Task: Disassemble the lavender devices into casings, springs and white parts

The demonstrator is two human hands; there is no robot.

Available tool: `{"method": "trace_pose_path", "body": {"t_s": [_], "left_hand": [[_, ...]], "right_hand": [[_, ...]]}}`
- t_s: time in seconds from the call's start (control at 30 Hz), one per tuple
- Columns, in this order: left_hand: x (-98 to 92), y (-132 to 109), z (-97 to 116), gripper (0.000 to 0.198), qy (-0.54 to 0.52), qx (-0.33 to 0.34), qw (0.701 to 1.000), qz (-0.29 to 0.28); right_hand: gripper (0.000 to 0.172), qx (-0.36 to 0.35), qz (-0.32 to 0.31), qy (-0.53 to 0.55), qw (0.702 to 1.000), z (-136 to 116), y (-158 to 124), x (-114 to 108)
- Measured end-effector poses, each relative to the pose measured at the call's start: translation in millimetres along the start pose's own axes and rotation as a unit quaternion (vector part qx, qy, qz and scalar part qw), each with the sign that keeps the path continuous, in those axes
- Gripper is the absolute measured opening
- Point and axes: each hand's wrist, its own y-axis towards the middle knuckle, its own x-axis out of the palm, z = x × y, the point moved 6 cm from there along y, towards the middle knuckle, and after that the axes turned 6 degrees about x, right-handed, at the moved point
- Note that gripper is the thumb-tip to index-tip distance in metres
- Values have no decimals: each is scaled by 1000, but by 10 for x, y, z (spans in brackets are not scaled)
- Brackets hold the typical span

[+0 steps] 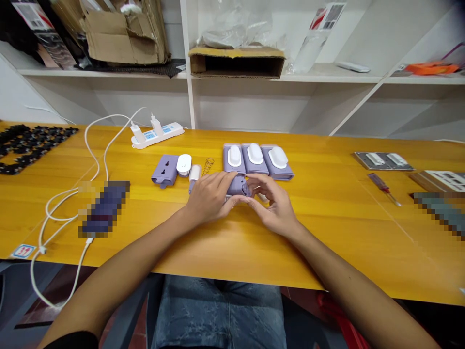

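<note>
Both my hands meet over a small purple plastic housing [238, 185] on the yellow table [327, 228]. My left hand [210, 196] curls its fingers round the housing's left side. My right hand [272, 201] pinches its right end with thumb and fingers. Just behind them stand three purple units with white buttons [256, 159] in a row. To the left lie a purple socket plate [165, 170], a white round insert [183, 165], a small white-and-purple piece [194, 174] and a metal spring [208, 166].
A white power strip [157, 134] with plugged chargers and white cables [92, 160] sits back left. Black parts [29, 143] cover the far left. A screwdriver [383, 188] and grey switch plates [383, 160] lie right. Shelves with cardboard boxes [236, 60] stand behind.
</note>
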Motion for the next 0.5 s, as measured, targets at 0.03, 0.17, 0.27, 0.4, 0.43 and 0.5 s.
{"method": "trace_pose_path", "body": {"t_s": [0.03,0.17,0.27,0.4,0.43,0.5], "left_hand": [[11,-4,-27,61,2,-11,1000,-6],[45,-31,-159,64,2,-75,997,-22],[68,-54,-247,59,-18,-130,991,-35],[124,-66,-275,62,-68,-156,983,-69],[142,-66,-261,65,-79,-148,983,-79],[179,-69,-224,76,-97,-123,983,-95]], "right_hand": [[46,31,8,18,999,57,6,-2],[51,134,53,90,985,254,50,-47],[51,183,88,138,969,363,92,-119],[54,251,127,184,942,498,117,-216],[54,263,134,189,936,521,120,-235],[52,277,148,194,929,544,124,-263]]}}
